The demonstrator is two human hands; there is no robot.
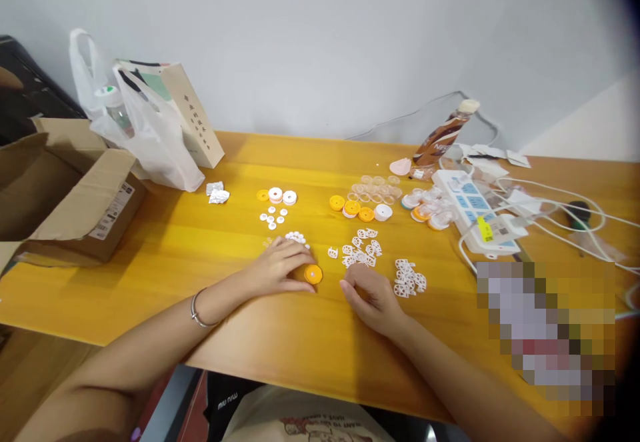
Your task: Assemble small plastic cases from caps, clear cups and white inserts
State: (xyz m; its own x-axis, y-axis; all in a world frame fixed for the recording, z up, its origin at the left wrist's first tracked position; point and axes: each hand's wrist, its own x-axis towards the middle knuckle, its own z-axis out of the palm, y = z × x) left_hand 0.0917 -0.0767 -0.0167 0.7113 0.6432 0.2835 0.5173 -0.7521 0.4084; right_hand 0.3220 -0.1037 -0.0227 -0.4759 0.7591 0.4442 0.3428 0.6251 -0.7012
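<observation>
My left hand (pixel 283 267) rests on the table with thumb and fingers around a small orange round plastic case (pixel 313 274), which has a pale dot at its centre. To its right, my right hand (pixel 373 295) is closed with curled fingers; whatever it may hold is hidden. Just beyond that hand lie loose white openwork plastic pieces (pixel 359 255), and a second pile of white pieces (pixel 410 278) is at its right. Small white round parts (pixel 296 237) sit behind my left fingers, with several white discs (pixel 271 218) farther back.
Farther back are orange and white round cases (pixel 366 214), clear covers (pixel 375 190) and wrapped cases (pixel 430 209). A power strip (pixel 475 212) with cables and a tilted bottle (pixel 445 135) stand right. A cardboard box (pixel 85 209) and plastic bag (pixel 160 142) occupy the left.
</observation>
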